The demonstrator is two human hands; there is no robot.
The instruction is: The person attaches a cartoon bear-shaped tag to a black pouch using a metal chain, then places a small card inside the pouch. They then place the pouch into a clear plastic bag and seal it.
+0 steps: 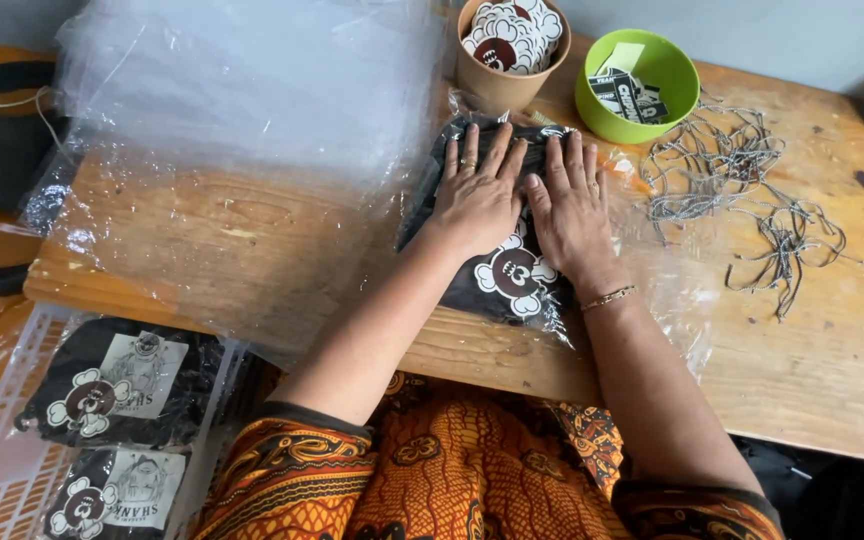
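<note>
Nearest us, our orange patterned sleeves (352, 470) run out to both hands, left hand (477, 190) and right hand (570, 205), lying flat with fingers spread, gripping nothing, pressing a black folded garment (507, 280) in crinkly clear plastic on the wooden bench (812, 370). Beside it we see glossy clear bags (242, 130), a paper cup (509, 50) of round tags, a green bowl (637, 85), tangled grey strings (742, 190) and two bagged garments (117, 385) in a white crate (2, 480).

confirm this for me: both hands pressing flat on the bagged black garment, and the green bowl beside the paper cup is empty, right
Not quite. In the head view the green bowl holds printed cards, so it is not empty. The rest stands: the left hand and right hand press flat on the bagged black garment, beside the paper cup.
</note>
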